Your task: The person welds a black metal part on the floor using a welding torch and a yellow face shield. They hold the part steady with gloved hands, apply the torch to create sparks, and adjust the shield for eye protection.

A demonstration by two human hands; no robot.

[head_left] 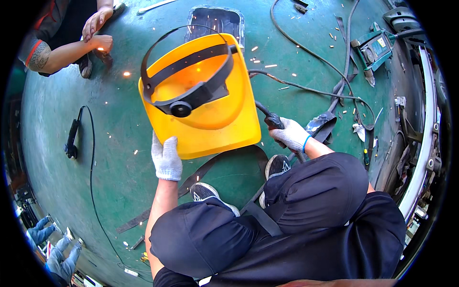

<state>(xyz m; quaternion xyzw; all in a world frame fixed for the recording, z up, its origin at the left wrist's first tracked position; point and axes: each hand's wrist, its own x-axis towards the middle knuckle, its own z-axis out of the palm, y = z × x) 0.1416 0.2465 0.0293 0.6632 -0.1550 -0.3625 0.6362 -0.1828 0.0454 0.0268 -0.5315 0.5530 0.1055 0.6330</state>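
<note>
A yellow welding shield [224, 131] with a black adjustable headband [180, 109] takes up the middle of the view, its inner side facing me. My left hand [167, 160], in a whitish knit glove, grips the shield's lower left edge, thumb on the near side and the other fingers mostly hidden behind it. To the right of the shield, my gloved right hand [290, 135] is closed round the black handle of what looks like a welding gun [273, 120], with a cable running from it. The gun's front end is hidden behind the shield.
Sparks fly over the green floor [129, 191]. Another person's hands [98, 36] are at the upper left. A black corded grinder [71, 138] lies left; cables [311, 88] and a green boxy machine [375, 50] lie right. A dark rectangular panel or opening [215, 21] lies beyond the shield.
</note>
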